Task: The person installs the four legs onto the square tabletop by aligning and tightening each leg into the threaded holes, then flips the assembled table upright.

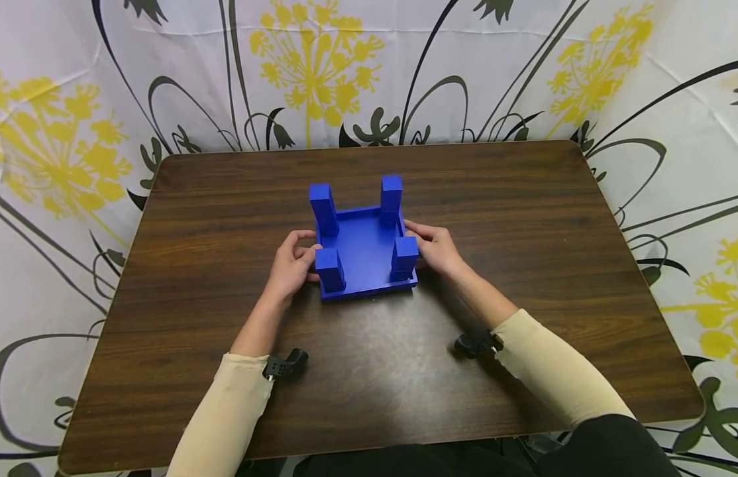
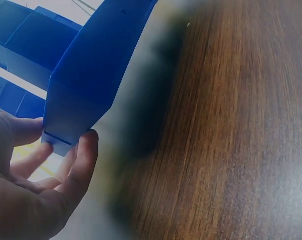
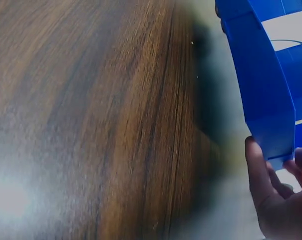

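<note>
A blue square tray-like piece (image 1: 367,248) with a low rim lies level at the middle of the table, a blocky post (image 1: 330,268) standing up at each corner. It looks like a small upturned table. My left hand (image 1: 290,265) grips its left side, thumb at the rim near the front post. On the opposite side my right hand (image 1: 436,248) holds the right rim, partly hidden behind the front right post. In the left wrist view, fingers (image 2: 86,160) curl under the blue side wall (image 2: 88,70). The right wrist view has fingers (image 3: 258,172) likewise beneath the edge (image 3: 265,95).
The brown wood-grain table (image 1: 226,192) extends around the piece on all sides. Behind it hangs a white curtain (image 1: 196,53) with yellow flowers and dark stems. Black devices (image 1: 288,364) strapped at both wrists jut inward over the table.
</note>
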A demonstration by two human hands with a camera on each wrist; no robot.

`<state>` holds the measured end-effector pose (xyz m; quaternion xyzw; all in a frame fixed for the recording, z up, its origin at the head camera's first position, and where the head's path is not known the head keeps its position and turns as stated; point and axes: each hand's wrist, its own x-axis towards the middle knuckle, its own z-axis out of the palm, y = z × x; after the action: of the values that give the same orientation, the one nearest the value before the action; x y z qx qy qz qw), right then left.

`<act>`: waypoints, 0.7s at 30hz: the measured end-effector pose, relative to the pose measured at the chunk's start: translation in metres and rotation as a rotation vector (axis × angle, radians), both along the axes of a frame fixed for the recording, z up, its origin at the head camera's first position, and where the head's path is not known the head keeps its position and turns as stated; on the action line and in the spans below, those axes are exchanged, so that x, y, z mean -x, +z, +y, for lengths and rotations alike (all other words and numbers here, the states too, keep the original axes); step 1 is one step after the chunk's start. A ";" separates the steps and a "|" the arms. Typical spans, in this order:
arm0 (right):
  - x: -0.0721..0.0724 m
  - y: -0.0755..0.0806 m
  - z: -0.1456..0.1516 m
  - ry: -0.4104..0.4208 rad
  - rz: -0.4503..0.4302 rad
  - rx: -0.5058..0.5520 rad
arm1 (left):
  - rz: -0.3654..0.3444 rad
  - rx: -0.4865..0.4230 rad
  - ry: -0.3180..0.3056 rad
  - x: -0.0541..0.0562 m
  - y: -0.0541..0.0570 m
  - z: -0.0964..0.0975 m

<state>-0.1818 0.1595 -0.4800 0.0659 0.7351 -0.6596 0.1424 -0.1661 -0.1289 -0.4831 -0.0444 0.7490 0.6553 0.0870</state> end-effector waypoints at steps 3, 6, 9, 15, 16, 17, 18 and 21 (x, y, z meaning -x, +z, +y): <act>0.000 0.001 0.004 0.029 0.000 0.012 | 0.022 -0.013 0.021 0.000 0.001 0.000; 0.000 0.001 0.008 0.073 0.021 -0.007 | 0.032 -0.037 0.039 0.000 0.002 0.001; 0.001 -0.002 0.012 0.117 0.082 -0.024 | 0.032 -0.048 0.047 -0.001 0.003 0.001; 0.001 -0.008 0.016 0.158 0.192 0.011 | 0.038 -0.041 0.057 -0.002 0.008 0.001; 0.001 -0.009 0.017 0.163 0.205 0.013 | 0.040 -0.041 0.059 -0.002 0.009 0.001; 0.001 -0.009 0.017 0.167 0.218 0.016 | 0.044 -0.041 0.058 -0.002 0.010 0.001; 0.001 -0.010 0.018 0.173 0.235 0.016 | 0.045 -0.043 0.060 -0.002 0.011 0.001; 0.001 -0.011 0.019 0.191 0.301 0.011 | 0.048 -0.052 0.058 -0.002 0.013 0.001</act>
<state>-0.1828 0.1789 -0.4907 -0.1045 0.7475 -0.6493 0.0930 -0.1641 -0.1274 -0.4702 -0.0480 0.7320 0.6777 0.0511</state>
